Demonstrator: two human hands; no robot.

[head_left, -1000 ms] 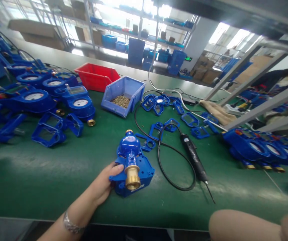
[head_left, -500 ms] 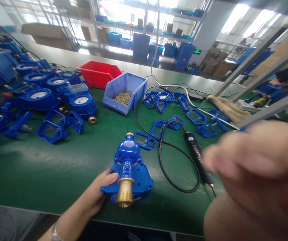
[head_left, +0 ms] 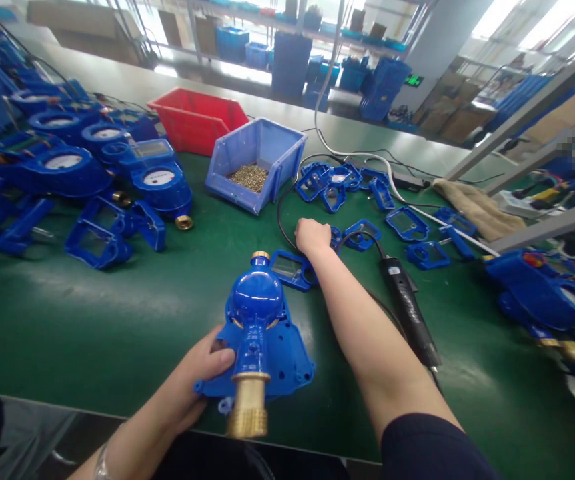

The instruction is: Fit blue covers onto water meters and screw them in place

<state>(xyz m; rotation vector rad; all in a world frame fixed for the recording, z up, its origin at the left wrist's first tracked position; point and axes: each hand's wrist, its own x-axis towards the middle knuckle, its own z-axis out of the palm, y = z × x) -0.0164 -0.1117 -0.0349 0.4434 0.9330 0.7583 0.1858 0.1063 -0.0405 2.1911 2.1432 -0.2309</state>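
Note:
At the front of the table my left hand (head_left: 207,367) grips the side of a blue water meter (head_left: 257,297), thumb on its plastic housing. The meter is underside up, and its brass threaded end (head_left: 249,403) points toward me. My right hand (head_left: 313,237) reaches forward onto the green table with its fingers curled closed. Whatever they may pinch is hidden. Beside that hand lie blue plastic frames (head_left: 290,269) with clear windows. A black electric screwdriver (head_left: 407,307) rests right of my forearm, its cable partly under the arm.
A light-blue bin (head_left: 280,160) holds many small brass-coloured screws (head_left: 250,177), with a red bin (head_left: 195,120) behind it. Several meters (head_left: 160,180) crowd the left, more meters (head_left: 557,293) the right. A white cable (head_left: 387,175) and a brown cloth (head_left: 472,207) lie at the back right.
My right hand has moved from the near right, close to the camera, forward and left onto the table beyond the meter. My left hand keeps its hold on the meter. The view has shifted slightly.

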